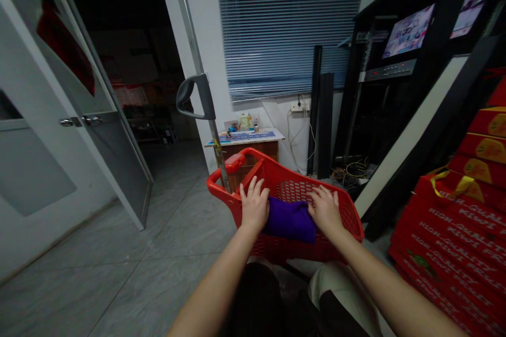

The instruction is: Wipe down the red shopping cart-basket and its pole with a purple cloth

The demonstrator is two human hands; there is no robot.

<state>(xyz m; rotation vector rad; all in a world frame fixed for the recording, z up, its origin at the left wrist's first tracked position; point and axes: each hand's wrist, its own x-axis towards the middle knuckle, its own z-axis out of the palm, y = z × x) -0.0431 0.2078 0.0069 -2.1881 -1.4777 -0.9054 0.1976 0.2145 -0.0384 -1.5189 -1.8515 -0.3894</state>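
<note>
A purple cloth (290, 219) hangs folded over the near rim of a red plastic shopping cart (348, 205). My left hand (254, 204) lies on the rim at the cloth's left end, its fingers spread toward the basket and its inner side touching the fabric. At the other end, my right hand (324, 206) has bent fingers on the cloth's upper corner, with the thumb side against it. Part of that grip is hidden under the palm. The cart's red handle (233, 163) is at the left.
A metal pole with a grey grip (197, 97) rises beside the cart handle. Stacked red kiwi boxes (454, 237) stand close on the right, with a leaning board (415, 131) behind. A small table (253, 137) is against the wall; an open door (106, 131) is left.
</note>
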